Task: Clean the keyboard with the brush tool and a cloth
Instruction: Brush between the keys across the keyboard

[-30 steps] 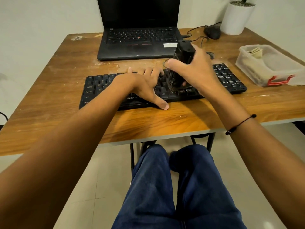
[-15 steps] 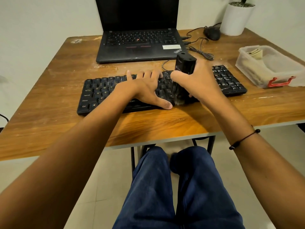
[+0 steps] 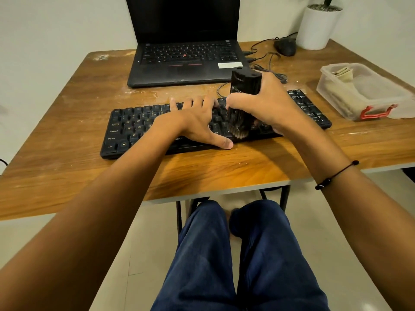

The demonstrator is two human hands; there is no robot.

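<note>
1. The worn wooden tabletop [image 3: 67, 113] carries everything; the long black plastic keyboard [image 3: 125, 129] lies across it with its long axis running left to right under both hands, its near edge toward the person.
2. The left hand [image 3: 193, 122] rests flat on the keys just left of the tool, fingers straight and spread, thumb reaching to the keyboard's near edge. It looks to be steadying the board.
3. The right hand [image 3: 267, 104] is the grip: fingers and thumb curl round the black upright brush tool [image 3: 244, 86], which stands near vertical, bristles down on the keys near the front rows, about mid-board.
4. Most unswept-looking keys lie to either side along the long axis; a judgement: the coming stroke should run along the rows.
5. To the right of the grip, well apart, a clear plastic box [image 3: 336, 97] holds pale folded material, possibly the cloth; I cannot tell.
</note>
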